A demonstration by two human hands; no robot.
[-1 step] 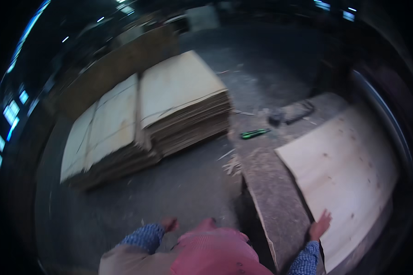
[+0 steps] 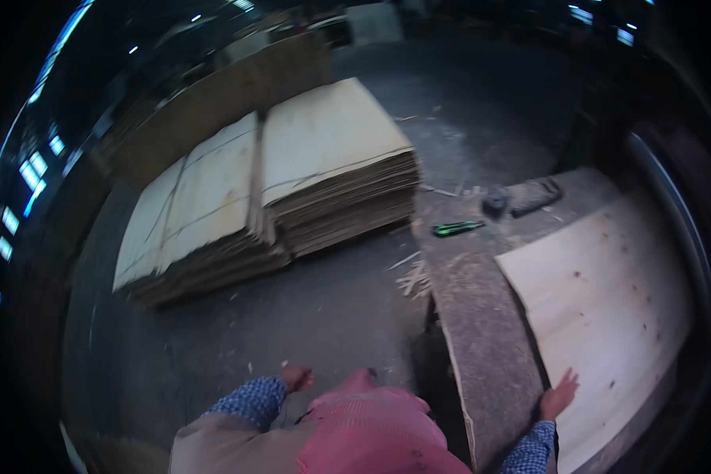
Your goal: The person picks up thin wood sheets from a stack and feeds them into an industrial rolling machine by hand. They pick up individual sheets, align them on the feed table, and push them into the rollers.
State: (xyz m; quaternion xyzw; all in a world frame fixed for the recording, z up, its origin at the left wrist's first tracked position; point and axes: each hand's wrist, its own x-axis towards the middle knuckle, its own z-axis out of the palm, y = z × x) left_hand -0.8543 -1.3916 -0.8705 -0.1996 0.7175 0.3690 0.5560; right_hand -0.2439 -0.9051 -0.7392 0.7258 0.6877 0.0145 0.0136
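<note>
My right hand (image 2: 559,395) lies with its fingers spread at the near left edge of a pale wood veneer sheet (image 2: 608,308), marked with several dark knots. The sheet rests on a worn, brownish workbench (image 2: 490,340). My left hand (image 2: 297,378) hangs low beside my body, over the grey floor; it is small and blurred, so its fingers cannot be made out, and no object shows in it. Farther along the bench lies a green-and-black hand tool (image 2: 457,228), out of reach of both hands.
Two big stacks of veneer sheets, a left stack (image 2: 209,197) and a right stack (image 2: 332,142), stand on the floor at left. A brown board (image 2: 229,99) rises behind them. Dark items (image 2: 529,196) and wood scraps (image 2: 413,279) lie around the bench. A metal bar (image 2: 675,205) curves at right.
The view has swung slightly, so the stacks and bench appear farther right. My right hand is still on the sheet; my left hand hangs as before.
</note>
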